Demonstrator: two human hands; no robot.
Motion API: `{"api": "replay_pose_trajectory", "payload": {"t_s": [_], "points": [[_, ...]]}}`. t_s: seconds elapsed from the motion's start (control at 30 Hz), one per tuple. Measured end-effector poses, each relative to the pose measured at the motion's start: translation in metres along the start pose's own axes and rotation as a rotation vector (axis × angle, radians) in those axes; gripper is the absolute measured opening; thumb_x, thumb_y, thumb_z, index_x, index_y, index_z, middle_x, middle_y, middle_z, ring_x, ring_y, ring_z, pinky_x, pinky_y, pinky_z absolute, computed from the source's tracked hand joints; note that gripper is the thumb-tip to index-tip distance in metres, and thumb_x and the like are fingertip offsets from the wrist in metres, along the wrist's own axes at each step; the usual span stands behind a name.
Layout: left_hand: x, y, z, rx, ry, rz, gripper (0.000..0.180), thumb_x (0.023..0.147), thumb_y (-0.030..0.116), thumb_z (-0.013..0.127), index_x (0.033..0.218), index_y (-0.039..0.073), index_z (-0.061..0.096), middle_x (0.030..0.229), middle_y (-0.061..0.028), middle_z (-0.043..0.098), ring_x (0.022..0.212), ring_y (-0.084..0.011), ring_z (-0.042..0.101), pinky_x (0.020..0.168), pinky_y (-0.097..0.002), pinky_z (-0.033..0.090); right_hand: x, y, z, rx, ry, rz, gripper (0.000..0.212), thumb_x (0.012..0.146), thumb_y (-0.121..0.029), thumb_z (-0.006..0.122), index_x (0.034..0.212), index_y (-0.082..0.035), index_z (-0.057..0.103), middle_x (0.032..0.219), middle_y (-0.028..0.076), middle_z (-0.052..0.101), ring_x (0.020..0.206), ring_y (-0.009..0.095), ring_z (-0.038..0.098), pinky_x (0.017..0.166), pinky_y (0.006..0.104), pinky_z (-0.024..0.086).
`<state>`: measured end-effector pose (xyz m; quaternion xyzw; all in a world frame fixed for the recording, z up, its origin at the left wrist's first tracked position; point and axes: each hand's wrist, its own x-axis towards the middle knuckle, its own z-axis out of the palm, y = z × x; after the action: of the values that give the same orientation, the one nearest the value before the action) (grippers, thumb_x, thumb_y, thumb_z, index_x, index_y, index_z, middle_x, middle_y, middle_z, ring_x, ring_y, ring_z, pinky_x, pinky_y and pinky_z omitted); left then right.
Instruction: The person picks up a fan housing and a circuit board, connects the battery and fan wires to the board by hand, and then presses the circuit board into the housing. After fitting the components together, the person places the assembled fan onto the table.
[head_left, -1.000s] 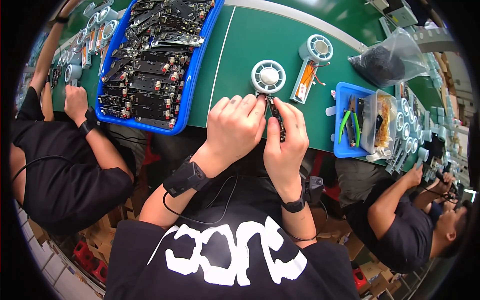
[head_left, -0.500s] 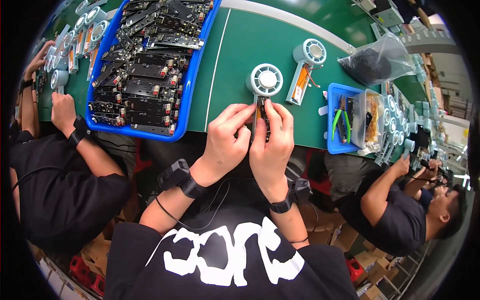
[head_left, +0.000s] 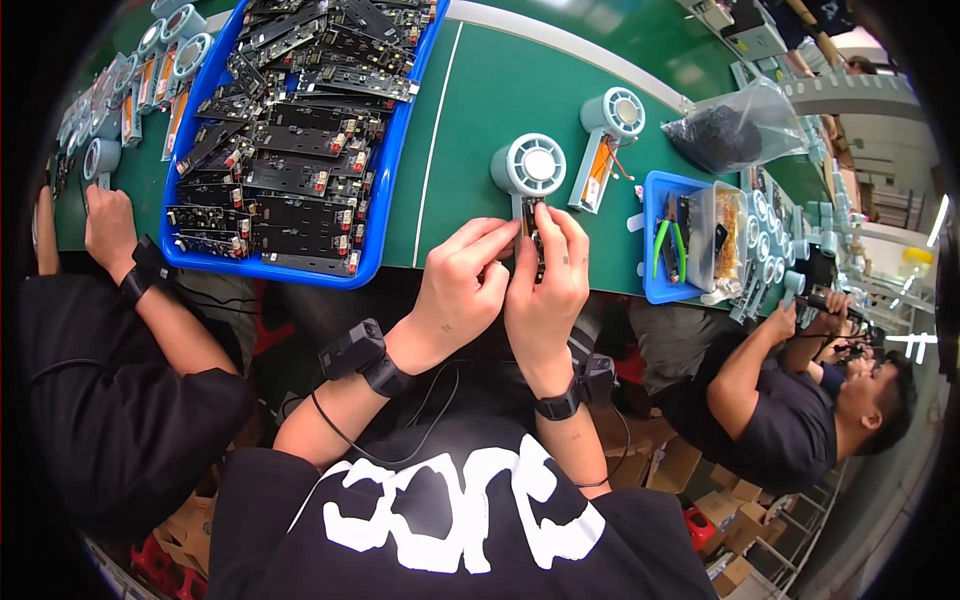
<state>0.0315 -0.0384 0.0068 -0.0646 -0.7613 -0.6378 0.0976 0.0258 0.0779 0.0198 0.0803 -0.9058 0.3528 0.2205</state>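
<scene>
My left hand (head_left: 462, 282) and my right hand (head_left: 548, 285) meet at the near edge of the green table (head_left: 480, 110). Together they pinch the handle of a pale blue hand-held fan (head_left: 529, 168), whose round head lies flat on the table beyond my fingers. A narrow dark circuit board (head_left: 533, 228) shows between my fingertips in the open handle. Both wrists wear black bands with cables. A second pale blue fan (head_left: 606, 135) with an orange part and loose wires in its open handle lies just to the right.
A big blue tray (head_left: 385, 170) of several black circuit boards sits to the left. A small blue bin (head_left: 660, 240) with green-handled pliers and a clear box lies to the right, a plastic bag (head_left: 740, 125) behind it. Other people work on both sides.
My view has shifted slightly over the table. Both hands stay on the fan handle, fingers working at the board; the fan has not moved from its spot.
</scene>
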Motion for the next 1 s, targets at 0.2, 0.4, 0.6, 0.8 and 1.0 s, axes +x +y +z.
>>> {"api": "replay_pose_trajectory", "payload": {"t_s": [0.2, 0.4, 0.6, 0.8, 1.0], "points": [[0.000, 0.000, -0.003, -0.030, -0.003, 0.000, 0.045, 0.078, -0.014, 0.048, 0.119, -0.009, 0.067, 0.112, -0.0218, 0.069, 0.092, -0.0296, 0.075, 0.082, -0.0342, 0.062, -0.003, -0.002, 0.000, -0.077, -0.045, -0.032, 0.033, 0.096, 0.000, 0.059, 0.128, 0.002, 0.063, 0.126, 0.021, 0.062, 0.111, 0.039, 0.062, 0.093, 0.0443, 0.051], [0.002, -0.002, 0.000, -0.071, 0.027, 0.026, 0.035, 0.082, -0.010, 0.052, 0.113, -0.011, 0.068, 0.107, -0.0235, 0.069, 0.084, -0.0310, 0.073, 0.076, -0.0348, 0.060, -0.004, 0.011, -0.001, 0.083, -0.052, 0.036, 0.038, 0.098, -0.005, 0.058, 0.136, -0.001, 0.056, 0.128, 0.022, 0.059, 0.107, 0.038, 0.059, 0.089, 0.0439, 0.049], [0.004, -0.002, -0.002, -0.182, 0.029, -0.028, 0.033, 0.083, -0.009, 0.053, 0.112, -0.011, 0.068, 0.106, -0.0228, 0.070, 0.085, -0.0286, 0.074, 0.076, -0.0327, 0.060, 0.001, 0.008, -0.013, -0.117, -0.279, 0.077, 0.029, 0.101, -0.012, 0.057, 0.128, 0.000, 0.056, 0.117, 0.022, 0.062, 0.097, 0.037, 0.061, 0.081, 0.0437, 0.050], [0.006, -0.004, 0.000, -0.382, 0.095, -0.028, 0.032, 0.083, -0.009, 0.054, 0.112, -0.010, 0.069, 0.104, -0.0216, 0.070, 0.088, -0.0251, 0.073, 0.078, -0.0314, 0.060, 0.029, -0.001, -0.033, 0.373, -0.426, 0.365, 0.026, 0.108, -0.020, 0.050, 0.121, 0.001, 0.058, 0.089, 0.009, 0.060, 0.077, 0.020, 0.059, 0.071, 0.0359, 0.047], [0.028, -0.007, -0.002, -0.049, 0.113, 0.092, 0.029, 0.083, -0.008, 0.053, 0.106, -0.005, 0.070, 0.099, -0.0170, 0.070, 0.091, -0.0278, 0.070, 0.081, -0.0358, 0.057, 0.097, 0.003, -0.019, 1.047, -0.280, 0.375, 0.044, 0.112, -0.042, 0.039, 0.099, -0.005, 0.060, 0.078, 0.001, 0.059, 0.065, 0.011, 0.053, 0.059, 0.0262, 0.042]]}}
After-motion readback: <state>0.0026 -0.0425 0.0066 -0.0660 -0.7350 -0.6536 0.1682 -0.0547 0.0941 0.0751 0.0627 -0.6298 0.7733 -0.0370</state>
